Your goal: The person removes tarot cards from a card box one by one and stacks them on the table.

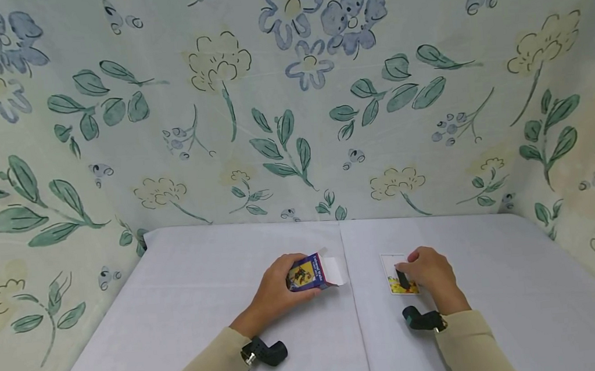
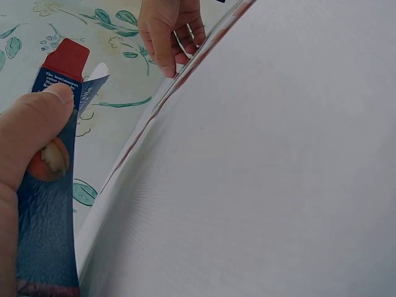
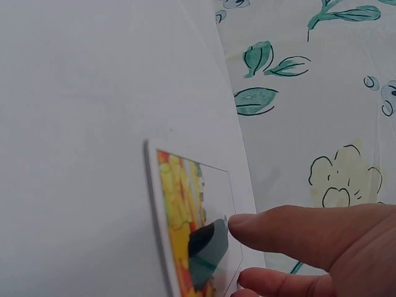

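A small purple and yellow card box (image 1: 304,272) lies in my left hand (image 1: 279,286), its flap end open toward the right. In the left wrist view the thumb presses on the blue side of the box (image 2: 46,216), near its raised red flap (image 2: 65,59). On the right, my right hand (image 1: 432,271) has its thumb and fingers at the upper right edge of a white-bordered picture card (image 1: 392,265). The right wrist view shows the thumb at the edge of this card (image 3: 176,204), with a dark shadow across its yellow picture.
Both hands are above a table with a white cloth (image 1: 204,263), which has a crease running front to back between them. Behind it hangs a floral-patterned cloth (image 1: 277,198). Each wrist wears a black camera mount.
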`<state>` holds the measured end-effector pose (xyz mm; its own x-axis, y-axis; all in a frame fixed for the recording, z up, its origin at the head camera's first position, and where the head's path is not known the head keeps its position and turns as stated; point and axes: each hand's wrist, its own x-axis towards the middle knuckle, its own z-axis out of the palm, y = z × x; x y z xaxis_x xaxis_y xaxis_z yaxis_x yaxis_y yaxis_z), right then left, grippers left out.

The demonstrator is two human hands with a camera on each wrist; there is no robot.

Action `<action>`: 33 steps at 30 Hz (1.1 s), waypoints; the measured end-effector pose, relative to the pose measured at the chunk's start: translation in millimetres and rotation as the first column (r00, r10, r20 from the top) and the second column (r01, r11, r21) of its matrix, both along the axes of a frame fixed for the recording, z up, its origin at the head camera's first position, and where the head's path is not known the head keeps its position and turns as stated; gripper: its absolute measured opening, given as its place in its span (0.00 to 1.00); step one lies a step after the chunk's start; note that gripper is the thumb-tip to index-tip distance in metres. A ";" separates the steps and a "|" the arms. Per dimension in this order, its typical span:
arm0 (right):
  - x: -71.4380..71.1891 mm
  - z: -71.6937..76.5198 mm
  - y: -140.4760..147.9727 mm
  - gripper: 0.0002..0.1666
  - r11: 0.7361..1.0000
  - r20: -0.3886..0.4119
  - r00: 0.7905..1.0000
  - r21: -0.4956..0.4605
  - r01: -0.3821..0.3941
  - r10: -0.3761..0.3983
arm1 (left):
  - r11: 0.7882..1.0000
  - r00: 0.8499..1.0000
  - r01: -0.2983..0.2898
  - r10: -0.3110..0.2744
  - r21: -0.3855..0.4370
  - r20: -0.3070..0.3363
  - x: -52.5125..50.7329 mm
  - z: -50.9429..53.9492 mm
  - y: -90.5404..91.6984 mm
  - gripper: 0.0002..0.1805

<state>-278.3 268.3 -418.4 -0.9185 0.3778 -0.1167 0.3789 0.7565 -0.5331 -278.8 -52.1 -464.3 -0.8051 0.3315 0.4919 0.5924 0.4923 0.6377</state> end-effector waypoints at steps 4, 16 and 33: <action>0.4 1.0 -0.7 0.23 1.000 -0.007 1.000 -0.002 -0.004 0.004 | 1.000 1.000 0.004 -0.004 0.003 0.002 0.1 0.6 -0.7 0.39; 3.9 6.9 0.4 0.24 1.000 -0.016 1.000 -0.022 -0.021 0.021 | 1.000 1.000 0.010 -0.010 0.002 -0.004 -0.3 4.2 -0.6 0.39; 3.4 11.3 -16.0 0.25 0.997 -0.105 0.993 -0.038 -0.060 0.056 | 1.000 1.000 0.022 -0.022 0.009 -0.005 -0.2 0.7 0.5 0.40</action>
